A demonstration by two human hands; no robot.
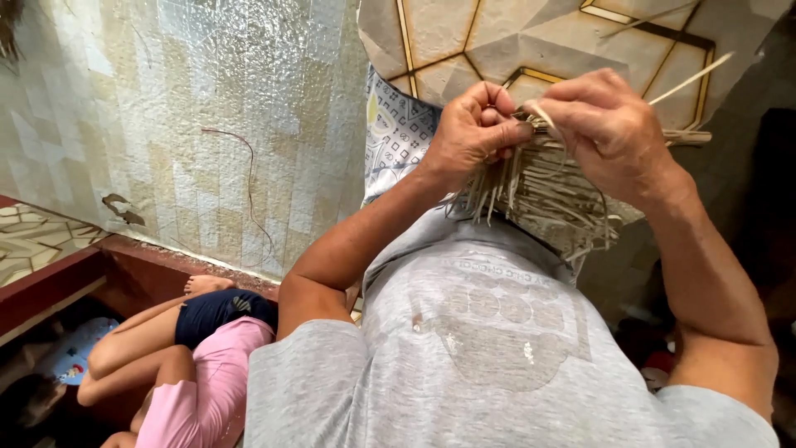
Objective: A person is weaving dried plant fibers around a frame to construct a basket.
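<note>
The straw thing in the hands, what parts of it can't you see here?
Head view only:
- The woven straw piece: its middle is hidden behind the left hand and right hand, so its shape is unclear.
- Its lower edge is hidden behind the grey shirt.
- Fingertips are curled into the strands, so the exact grip is hidden.
- The person lying below is cut off by the bottom edge.

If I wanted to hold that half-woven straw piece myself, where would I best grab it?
Probably at the tight woven top edge of the straw weave, where the left hand and right hand pinch it, one from each side. Its lower strips hang loose and splayed, so they would likely slip or bend.
</note>
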